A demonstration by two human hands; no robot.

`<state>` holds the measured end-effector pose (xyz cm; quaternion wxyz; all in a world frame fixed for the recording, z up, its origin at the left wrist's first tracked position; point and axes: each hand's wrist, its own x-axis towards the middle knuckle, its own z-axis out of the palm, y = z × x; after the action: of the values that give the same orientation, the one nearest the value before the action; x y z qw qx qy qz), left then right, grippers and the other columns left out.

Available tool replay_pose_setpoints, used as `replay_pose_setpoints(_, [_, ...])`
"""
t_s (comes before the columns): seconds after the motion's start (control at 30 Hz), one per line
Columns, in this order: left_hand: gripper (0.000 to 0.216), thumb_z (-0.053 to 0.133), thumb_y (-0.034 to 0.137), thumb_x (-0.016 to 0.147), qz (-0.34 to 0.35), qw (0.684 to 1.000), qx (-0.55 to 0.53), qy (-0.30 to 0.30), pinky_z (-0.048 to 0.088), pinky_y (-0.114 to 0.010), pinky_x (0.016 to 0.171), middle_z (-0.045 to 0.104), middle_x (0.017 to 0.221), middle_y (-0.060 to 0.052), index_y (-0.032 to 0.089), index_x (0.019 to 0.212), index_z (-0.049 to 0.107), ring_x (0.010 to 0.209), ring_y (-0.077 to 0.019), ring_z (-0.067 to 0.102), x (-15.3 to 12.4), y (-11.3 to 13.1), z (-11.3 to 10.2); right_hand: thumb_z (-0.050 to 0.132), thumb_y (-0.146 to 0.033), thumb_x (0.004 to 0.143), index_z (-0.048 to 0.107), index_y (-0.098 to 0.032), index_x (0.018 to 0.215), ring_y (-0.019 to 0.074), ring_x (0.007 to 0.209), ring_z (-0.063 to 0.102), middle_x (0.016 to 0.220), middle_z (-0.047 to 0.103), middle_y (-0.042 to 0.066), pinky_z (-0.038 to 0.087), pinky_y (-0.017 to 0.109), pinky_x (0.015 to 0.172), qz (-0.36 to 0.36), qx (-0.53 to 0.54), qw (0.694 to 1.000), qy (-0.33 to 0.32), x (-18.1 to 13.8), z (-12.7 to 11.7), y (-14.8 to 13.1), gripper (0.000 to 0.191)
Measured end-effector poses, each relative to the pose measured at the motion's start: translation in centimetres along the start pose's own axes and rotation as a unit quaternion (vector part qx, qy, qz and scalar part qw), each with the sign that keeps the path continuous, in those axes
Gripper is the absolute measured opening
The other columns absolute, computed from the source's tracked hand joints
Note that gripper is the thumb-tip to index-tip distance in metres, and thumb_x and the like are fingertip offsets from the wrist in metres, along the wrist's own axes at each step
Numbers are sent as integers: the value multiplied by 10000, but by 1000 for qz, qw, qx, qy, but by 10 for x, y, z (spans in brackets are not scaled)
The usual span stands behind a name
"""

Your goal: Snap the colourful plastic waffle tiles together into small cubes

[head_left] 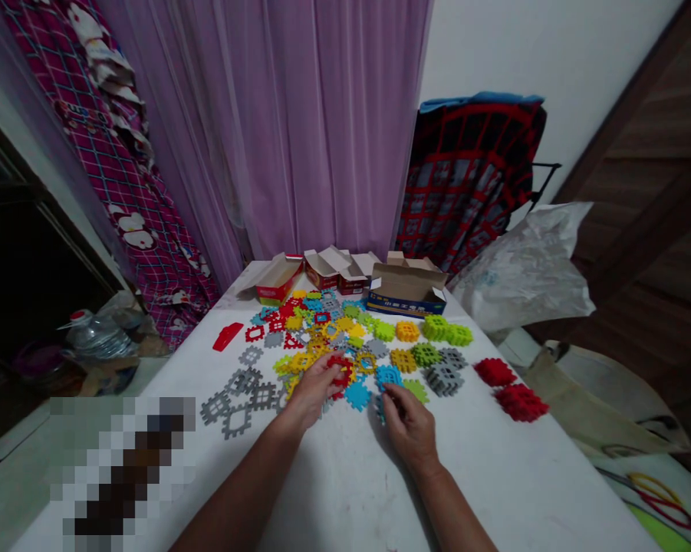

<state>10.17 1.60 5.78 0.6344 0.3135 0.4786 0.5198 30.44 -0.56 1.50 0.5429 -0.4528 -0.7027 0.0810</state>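
Observation:
My left hand reaches over the middle of the pile. Its fingers and thumb close on a red notched interlocking tile. To the right, my right hand has its fingers curled, their tips at a blue interlocking tile partly hidden by the hand. Just beyond those fingertips lies a small stack of blue tiles. A flat blue tile rests between the hands, and a yellow tile with an open centre is just behind it.
Loose grey tiles spread at left. Stacks of yellow tiles, dark grey tiles, lime tiles and red tiles stand at right. Open boxes, including a blue box, line the back of the white table.

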Motion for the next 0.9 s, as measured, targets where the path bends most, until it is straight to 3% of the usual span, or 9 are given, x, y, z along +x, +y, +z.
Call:
replay_pose_setpoints(0.1, [489, 826, 354, 680, -21, 998, -37, -36, 481, -258, 786, 686, 908, -27, 204, 1116, 664, 791, -121, 622, -8, -11, 14, 575, -301, 905, 643, -192, 1166, 131, 633, 656, 912, 737, 66, 569, 242, 591, 24, 23, 999, -39, -2, 5, -6, 291])
replay_pose_setpoints(0.27, [446, 838, 372, 669, -50, 995, -35, -74, 468, -265, 812, 699, 1010, -61, 194, 1051, 692, 908, -158, 633, -13, -20, 27, 685, -363, 818, 488, -223, 1405, 244, 1028, 658, 1215, 648, 130, 584, 373, 841, -38, -15, 996, -85, -1, 5, -4, 634])
replay_pose_setpoints(0.33, [456, 841, 366, 667, -59, 995, -32, -75, 465, -256, 797, 701, 1005, -59, 197, 1063, 691, 928, -161, 632, -13, -22, 29, 686, -367, 823, 490, -232, 1407, 259, 1090, 632, 1204, 639, 123, 570, 391, 881, -49, -30, 994, -90, -1, 3, -2, 631])
replay_pose_setpoints(0.53, [535, 844, 405, 664, -65, 994, -31, -78, 481, -263, 818, 707, 1104, -91, 210, 1137, 687, 1038, -199, 633, -17, -23, 33, 686, -357, 830, 605, -243, 1275, 243, 1026, 639, 1122, 662, 101, 559, 372, 857, -33, -25, 995, -90, 2, -1, -3, 466])
replay_pose_setpoints(0.63, [544, 801, 473, 707, -25, 996, -10, -82, 486, -305, 902, 658, 1269, -107, 227, 1178, 682, 1165, -233, 597, -21, -20, 31, 670, -350, 828, 650, -232, 1181, 230, 968, 641, 1054, 679, 91, 550, 361, 826, 15, 23, 997, -72, 5, -3, -5, 373])
replay_pose_setpoints(0.77, [479, 786, 433, 717, 94, 987, 99, -90, 478, -330, 972, 618, 1349, -88, 240, 1148, 709, 1240, -256, 557, -21, -14, 27, 614, -413, 849, 701, -205, 1020, 179, 752, 628, 889, 685, 60, 533, 315, 692, 125, 134, 978, -97, 8, -6, -5, 283])
replay_pose_setpoints(0.9, [265, 760, 353, 709, 172, 955, 233, -59, 514, -283, 822, 726, 1076, -58, 238, 948, 757, 962, -208, 660, -17, -5, 24, 586, -535, 846, 725, -179, 939, 166, 660, 598, 751, 670, 37, 487, 290, 609, 217, 245, 926, -186, 11, -8, -7, 393])
